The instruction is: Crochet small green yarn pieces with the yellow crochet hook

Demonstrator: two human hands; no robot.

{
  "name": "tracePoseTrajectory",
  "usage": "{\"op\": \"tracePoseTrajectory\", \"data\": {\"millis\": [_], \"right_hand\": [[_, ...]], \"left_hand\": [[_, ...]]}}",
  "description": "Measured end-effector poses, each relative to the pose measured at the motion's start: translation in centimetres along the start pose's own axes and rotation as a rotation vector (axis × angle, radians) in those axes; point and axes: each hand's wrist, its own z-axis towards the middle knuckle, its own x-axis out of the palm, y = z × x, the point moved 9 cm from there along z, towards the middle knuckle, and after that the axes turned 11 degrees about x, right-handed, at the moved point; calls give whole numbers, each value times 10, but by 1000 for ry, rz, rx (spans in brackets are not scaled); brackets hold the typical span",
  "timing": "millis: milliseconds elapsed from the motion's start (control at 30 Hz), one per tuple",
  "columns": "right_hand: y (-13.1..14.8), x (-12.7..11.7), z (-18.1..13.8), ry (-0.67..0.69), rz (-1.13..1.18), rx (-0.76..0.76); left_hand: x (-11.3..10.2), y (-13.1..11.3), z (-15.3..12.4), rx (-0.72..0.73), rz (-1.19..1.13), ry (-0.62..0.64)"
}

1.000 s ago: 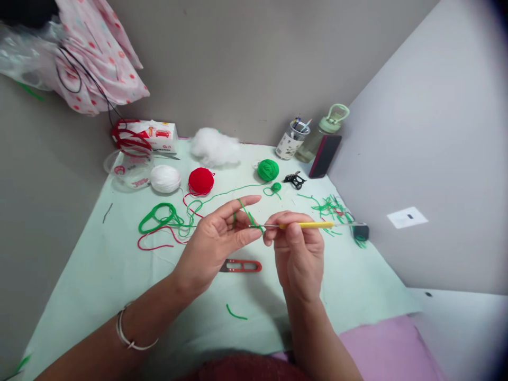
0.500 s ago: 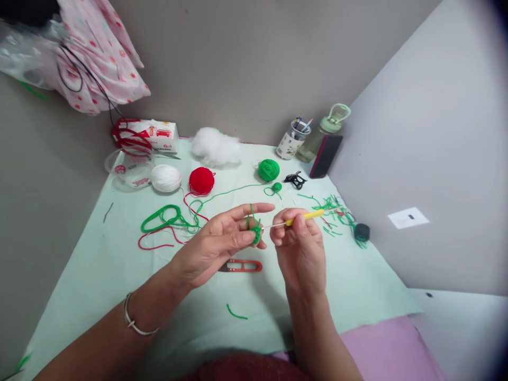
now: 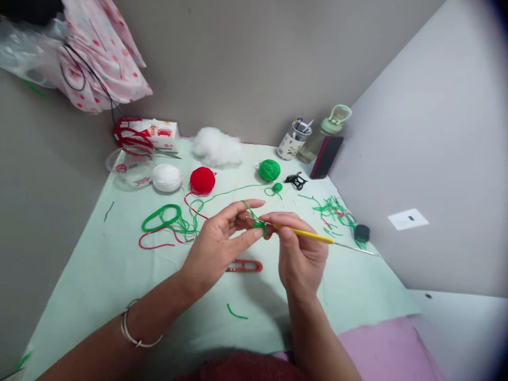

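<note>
Head camera is looking down on a cloth-covered table (image 3: pixel 357 301), where a clear plastic tub (image 3: pixel 126 172) is sitting at the back left corner, in front of a tissue box (image 3: pixel 165 138). A green yarn loop (image 3: pixel 147 223) is lying nearer the left edge than the right, and behind it a white yarn ball (image 3: pixel 166 178) is resting beside a red yarn ball (image 3: pixel 202 181). White stuffing (image 3: pixel 217 147) is heaping up along the back edge. Over the middle of the table, the left hand (image 3: pixel 214 243) is pinching a small green crochet piece (image 3: pixel 260 226) between thumb and fingers, its index finger stretching out with a green strand crossing it. Below, orange-handled snips (image 3: pixel 248 265) are lying partly hidden by this hand, and a short yarn scrap (image 3: pixel 237 314) is lying towards the front edge. Close against the piece, the right hand (image 3: pixel 299 254) is gripping a yellow-handled crochet hook (image 3: pixel 317 237), whose tip is reaching across the green stitches; whether it is catching a loop is too small to tell. Behind the hands, a green yarn ball (image 3: pixel 269 170) is resting towards the back edge. A pen jar (image 3: pixel 291 145), a bottle (image 3: pixel 311 148) and a phone (image 3: pixel 326 157) are standing at the back right corner, while yarn clippings (image 3: pixel 331 210) are scattering along the right edge.
</note>
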Motion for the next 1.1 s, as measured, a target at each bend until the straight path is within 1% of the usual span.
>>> {"op": "tracePoseTrajectory", "data": {"millis": [67,133,233,267,300,333,400,467,500,533,600,633,667,700,733,800,867,900,967,1033,1100], "right_hand": [[1,3,-2,3,-21,-10],[6,5,-6,-24,-142,-65],[22,8,-17,-126,-409,-247],[26,8,-19,-141,-455,-293],[27,6,-19,-143,-459,-305],[26,3,-16,-133,-421,-280],[19,-7,-7,-122,-257,-162],[9,-13,1,-104,-59,-33],[4,-11,3,-84,-6,10],[2,-8,3,-55,-9,21],[6,1,-3,-34,-162,-59],[12,5,-8,-54,-292,-146],[19,6,-14,-89,-392,-246],[24,9,-18,-92,-457,-308],[26,6,-19,-119,-460,-324],[23,-7,-13,-173,-318,-232],[13,-20,-3,-204,-100,-70],[7,-21,1,-192,-10,0],[-1,-15,6,-107,85,84],[-5,-7,6,-23,97,102],[-8,-3,4,11,85,109]], "left_hand": [[0,-1,0,6,-36,-20],[1,1,0,-12,-108,-44],[5,12,-2,-132,-255,-68],[7,16,-3,-187,-311,-57],[9,19,-3,-233,-361,-47],[9,20,-2,-260,-398,-43],[3,18,1,-250,-416,-64],[-3,13,3,-190,-363,-91],[-4,11,4,-156,-323,-96],[-4,9,3,-123,-281,-100],[-3,8,0,-78,-215,-122],[-2,10,-2,-81,-207,-130],[1,13,-3,-106,-222,-127],[4,18,-5,-148,-256,-111],[7,22,-6,-191,-299,-89],[9,25,-5,-238,-370,-55],[4,20,-1,-201,-353,-65],[1,16,0,-168,-312,-76],[-1,11,1,-129,-225,-76],[3,11,-1,-127,-181,-56],[7,12,-3,-134,-181,-39]]}}
